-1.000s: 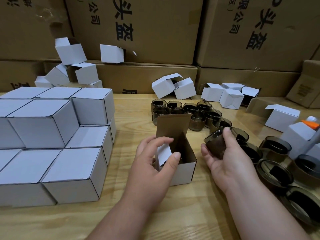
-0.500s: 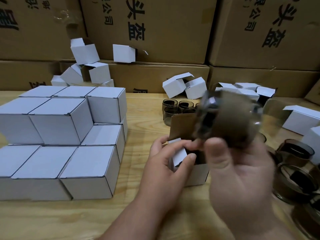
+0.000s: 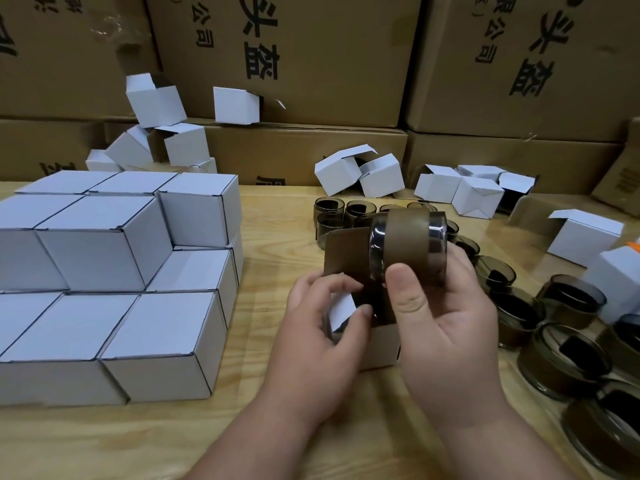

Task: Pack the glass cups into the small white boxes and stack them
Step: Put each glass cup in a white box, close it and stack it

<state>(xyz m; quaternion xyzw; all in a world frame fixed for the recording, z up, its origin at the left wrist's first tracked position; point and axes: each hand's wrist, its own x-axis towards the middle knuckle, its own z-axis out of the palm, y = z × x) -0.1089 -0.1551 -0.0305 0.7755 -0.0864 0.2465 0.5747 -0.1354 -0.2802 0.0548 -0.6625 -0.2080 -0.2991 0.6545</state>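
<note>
The cup (image 3: 408, 244) lies on its side, axis running left-right, above the open box (image 3: 379, 344). The right hand (image 3: 440, 317) clamps it, thumb in front. The left hand (image 3: 322, 327) pinches the box's white flap. A second ago the cup was lower, right of the box.

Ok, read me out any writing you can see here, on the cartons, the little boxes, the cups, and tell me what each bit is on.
"头盔" on the middle big carton, large black print running sideways.
"头盔" again on the right big carton.
"公司" in smaller print on the middle carton, beside the large print.
"限公司" on the right carton, partly cut off.
Print on the left carton and the lower cartons: cut off, unreadable.
Small white boxes and glass cups: no writing visible.
</note>
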